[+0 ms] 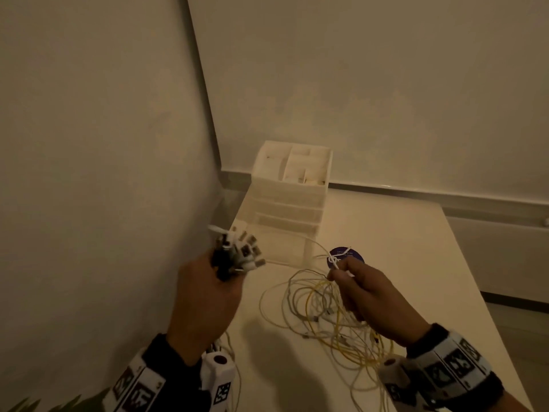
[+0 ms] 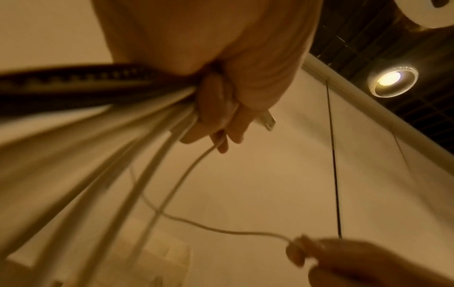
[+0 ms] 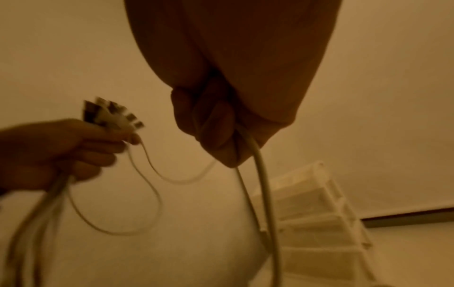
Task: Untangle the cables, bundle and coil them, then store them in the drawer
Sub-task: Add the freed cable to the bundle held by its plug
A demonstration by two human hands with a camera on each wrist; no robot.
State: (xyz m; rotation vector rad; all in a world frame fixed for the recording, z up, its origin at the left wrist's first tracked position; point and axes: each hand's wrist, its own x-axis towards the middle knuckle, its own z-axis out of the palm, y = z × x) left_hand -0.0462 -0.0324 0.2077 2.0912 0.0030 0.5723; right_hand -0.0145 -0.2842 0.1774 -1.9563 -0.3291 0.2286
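My left hand (image 1: 221, 281) grips a fan of several cable plugs (image 1: 237, 252), white and black, held up above the table's left edge; their cords (image 2: 137, 169) hang down from the fist. My right hand (image 1: 346, 275) pinches one thin white cable (image 1: 335, 261) that runs across to the left hand. In the right wrist view the curled fingers (image 3: 211, 124) close round that cable (image 3: 260, 174). Below both hands a tangle of white and yellow cables (image 1: 323, 310) lies on the white table (image 1: 416, 251). The white drawer unit (image 1: 289, 188) stands at the table's far left corner.
A dark round disc (image 1: 346, 257) lies on the table just beyond my right hand. A wall runs close along the table's left side. The table's right edge drops to the floor. A ceiling lamp (image 2: 391, 80) shows in the left wrist view.
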